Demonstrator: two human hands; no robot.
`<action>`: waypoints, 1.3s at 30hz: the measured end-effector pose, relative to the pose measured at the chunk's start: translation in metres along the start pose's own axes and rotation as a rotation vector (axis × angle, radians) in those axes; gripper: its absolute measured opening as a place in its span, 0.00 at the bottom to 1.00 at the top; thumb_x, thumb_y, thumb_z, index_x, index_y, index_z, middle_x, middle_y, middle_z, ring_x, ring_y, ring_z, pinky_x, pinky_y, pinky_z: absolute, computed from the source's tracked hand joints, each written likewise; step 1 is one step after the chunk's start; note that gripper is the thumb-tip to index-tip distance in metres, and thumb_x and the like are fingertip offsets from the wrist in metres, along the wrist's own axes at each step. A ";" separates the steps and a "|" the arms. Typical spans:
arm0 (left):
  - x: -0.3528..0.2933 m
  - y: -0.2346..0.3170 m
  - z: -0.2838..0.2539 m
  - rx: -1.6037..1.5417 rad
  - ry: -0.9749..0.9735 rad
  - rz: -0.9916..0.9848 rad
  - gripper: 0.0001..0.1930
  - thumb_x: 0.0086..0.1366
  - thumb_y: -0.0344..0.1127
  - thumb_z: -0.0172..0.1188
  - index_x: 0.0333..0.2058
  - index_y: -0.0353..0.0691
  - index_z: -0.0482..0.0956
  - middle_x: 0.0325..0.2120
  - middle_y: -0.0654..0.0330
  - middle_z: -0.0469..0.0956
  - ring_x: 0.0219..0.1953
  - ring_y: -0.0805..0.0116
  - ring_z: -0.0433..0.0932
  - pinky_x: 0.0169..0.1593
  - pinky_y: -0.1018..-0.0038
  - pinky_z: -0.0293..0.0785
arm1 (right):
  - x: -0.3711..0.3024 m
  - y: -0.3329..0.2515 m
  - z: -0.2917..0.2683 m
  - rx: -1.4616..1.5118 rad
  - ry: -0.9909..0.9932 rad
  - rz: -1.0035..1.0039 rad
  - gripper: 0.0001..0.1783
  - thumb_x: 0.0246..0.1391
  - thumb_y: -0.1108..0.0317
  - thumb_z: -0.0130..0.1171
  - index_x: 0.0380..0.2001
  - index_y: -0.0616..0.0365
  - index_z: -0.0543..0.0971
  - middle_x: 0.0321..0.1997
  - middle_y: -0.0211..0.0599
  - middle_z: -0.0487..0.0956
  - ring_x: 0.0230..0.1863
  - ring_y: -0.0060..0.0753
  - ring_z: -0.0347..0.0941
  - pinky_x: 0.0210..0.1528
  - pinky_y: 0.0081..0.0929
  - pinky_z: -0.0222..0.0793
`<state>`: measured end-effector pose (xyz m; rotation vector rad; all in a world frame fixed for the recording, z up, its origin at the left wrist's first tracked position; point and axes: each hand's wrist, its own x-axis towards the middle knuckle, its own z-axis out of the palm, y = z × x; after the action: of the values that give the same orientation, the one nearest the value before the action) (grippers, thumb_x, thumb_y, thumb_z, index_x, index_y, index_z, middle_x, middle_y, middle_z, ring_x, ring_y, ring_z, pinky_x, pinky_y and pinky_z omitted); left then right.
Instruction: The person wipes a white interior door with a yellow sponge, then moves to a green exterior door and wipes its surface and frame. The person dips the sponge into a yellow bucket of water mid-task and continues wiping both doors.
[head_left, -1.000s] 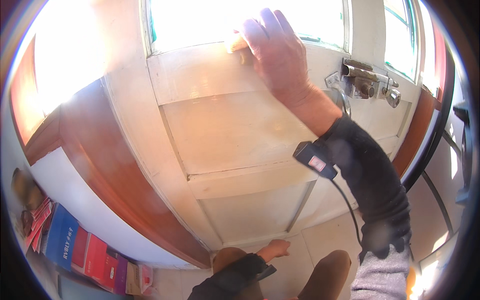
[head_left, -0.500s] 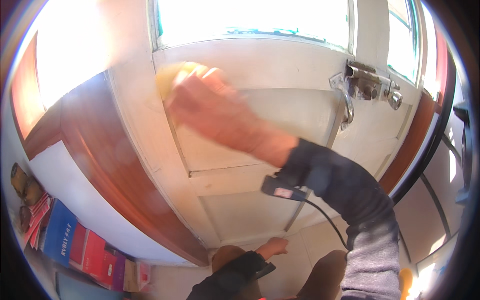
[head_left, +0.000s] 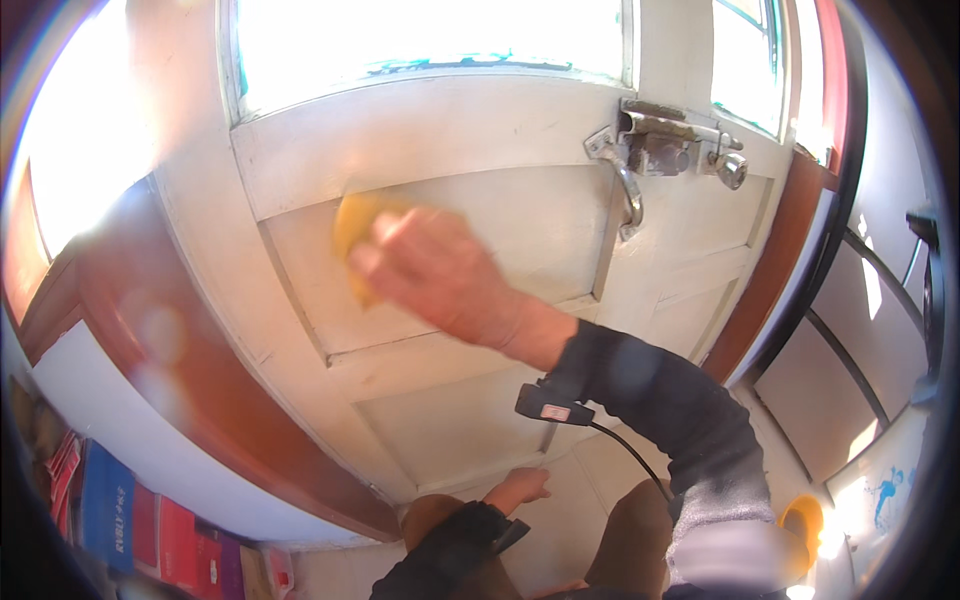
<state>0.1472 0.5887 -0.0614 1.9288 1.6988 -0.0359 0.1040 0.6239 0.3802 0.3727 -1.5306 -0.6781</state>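
My right hand (head_left: pixel 430 265) presses a yellow cloth (head_left: pixel 358 235) against the recessed upper panel of a white wooden door (head_left: pixel 520 225). Its fingers are bent over the cloth, whose edge shows beyond the fingertips; the hand is slightly blurred. A small black device (head_left: pixel 550 405) with a cable hangs by my right wrist. Low down, beside my left knee, my left hand (head_left: pixel 520 487) has its fingers drawn together, with nothing visible in them. To the right of the cloth, the door carries a metal pull handle (head_left: pixel 628 190) and a sliding bolt (head_left: pixel 665 140).
A brown wooden frame (head_left: pixel 200 340) borders the door at left. Blue and red boxes (head_left: pixel 150 520) stand in the lower left corner. A yellow round container (head_left: pixel 800 525) is at lower right, near a pale cabinet (head_left: pixel 830 370). Bright glass (head_left: pixel 430 40) fills the door's upper part.
My right hand and the cloth have gone from the door's left upright onto the recessed panel, rightward and down across the door. My view has shifted right. The left hand stays by the knee.
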 end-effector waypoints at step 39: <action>-0.009 -0.004 0.005 -0.060 0.040 0.063 0.26 0.62 0.54 0.65 0.53 0.45 0.78 0.49 0.53 0.81 0.53 0.50 0.78 0.53 0.57 0.74 | -0.186 0.097 -0.144 -0.208 -0.054 0.814 0.19 0.53 0.84 0.51 0.49 0.60 0.75 0.48 0.48 0.76 0.52 0.54 0.73 0.53 0.38 0.71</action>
<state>0.1434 0.5785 -0.0643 1.9497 1.6445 0.0767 0.2782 0.7855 0.2893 -0.4222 -1.4799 -0.1929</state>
